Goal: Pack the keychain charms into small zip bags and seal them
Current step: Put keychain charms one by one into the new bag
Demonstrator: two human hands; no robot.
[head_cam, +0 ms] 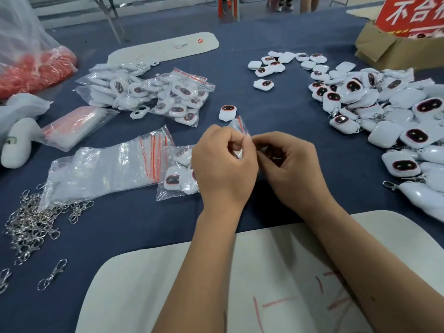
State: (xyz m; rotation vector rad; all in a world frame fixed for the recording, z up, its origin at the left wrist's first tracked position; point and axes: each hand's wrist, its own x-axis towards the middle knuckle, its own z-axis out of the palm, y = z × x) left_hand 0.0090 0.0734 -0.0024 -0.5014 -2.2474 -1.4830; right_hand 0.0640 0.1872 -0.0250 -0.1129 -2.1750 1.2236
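Now both hands, left hand (223, 162) and right hand (292, 164), pinch small zip bag (239, 124) mouth; sealing step likely; next, press strip shut.

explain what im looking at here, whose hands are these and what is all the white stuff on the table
This is one picture from a camera worn on a person's head, looking down at their own two bare hands. The left hand and right hand together pinch a small zip bag with a red seal strip. On the blue table lie loose white keychain charms at the right, filled bags at the left, empty zip bags and metal clasps nearer the person.
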